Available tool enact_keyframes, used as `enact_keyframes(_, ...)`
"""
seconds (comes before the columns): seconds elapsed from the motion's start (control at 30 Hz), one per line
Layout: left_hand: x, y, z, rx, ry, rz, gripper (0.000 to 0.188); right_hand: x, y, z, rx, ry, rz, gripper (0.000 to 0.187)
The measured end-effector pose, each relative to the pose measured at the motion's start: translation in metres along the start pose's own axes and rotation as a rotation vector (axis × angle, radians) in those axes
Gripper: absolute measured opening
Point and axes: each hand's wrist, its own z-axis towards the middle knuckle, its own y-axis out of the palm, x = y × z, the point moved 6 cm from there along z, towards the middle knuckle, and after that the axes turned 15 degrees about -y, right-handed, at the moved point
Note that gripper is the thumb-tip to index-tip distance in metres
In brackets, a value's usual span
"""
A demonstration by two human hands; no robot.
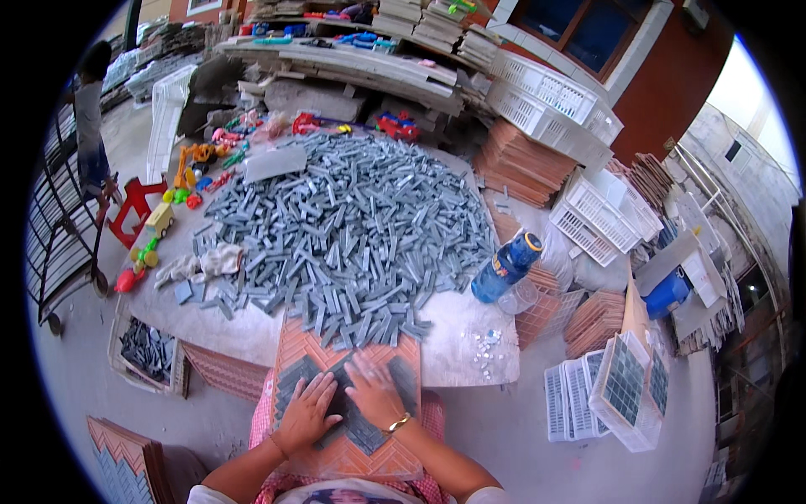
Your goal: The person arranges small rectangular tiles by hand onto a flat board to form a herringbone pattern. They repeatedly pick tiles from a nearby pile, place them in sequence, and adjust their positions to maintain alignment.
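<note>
An orange herringbone-patterned tray [390, 460] lies across my lap, its far end at the table's front edge. Dark grey strip tiles [295, 375] fill part of its zigzag slots. My left hand [306, 413] rests flat on these tiles, fingers stretched out. Beside it, my right hand [375, 393], a gold bracelet at its wrist, lies over the tiles with fingers extended and slightly blurred. Neither hand visibly grips anything. Just beyond the tray spreads a big heap of loose grey strip tiles [361, 218]. Some tiles under my palms are hidden.
A blue bottle [507, 267] stands right of the heap on the pale table [457, 344]. White gloves [201, 264] and toys [159, 220] lie at the left. White crates [550, 105] and stacked orange trays [522, 164] rise at the right. A person [91, 126] stands far left.
</note>
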Motion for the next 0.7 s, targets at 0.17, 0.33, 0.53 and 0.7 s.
enact_keyframes(0.17, -0.018, -0.020, 0.073, 0.157, 0.055, 0.161, 0.069, 0.051, -0.009, 0.053, -0.014, -0.094, -0.160, 0.060)
enact_keyframes(0.33, -0.024, -0.020, 0.140, 0.135, 0.131, 0.273, 0.075, 0.113, 0.007, 0.095, -0.075, -0.177, -0.213, 0.060)
enact_keyframes(0.53, -0.056, -0.038, 0.206, 0.279, 0.002, 0.254, 0.071, 0.158, -0.012, 0.139, 0.000, -0.081, -0.382, 0.064)
enact_keyframes(0.7, -0.076, -0.072, 0.231, 0.360, -0.222, 0.269, 0.071, 0.203, -0.049, 0.156, 0.178, 0.320, -0.507, 0.064)
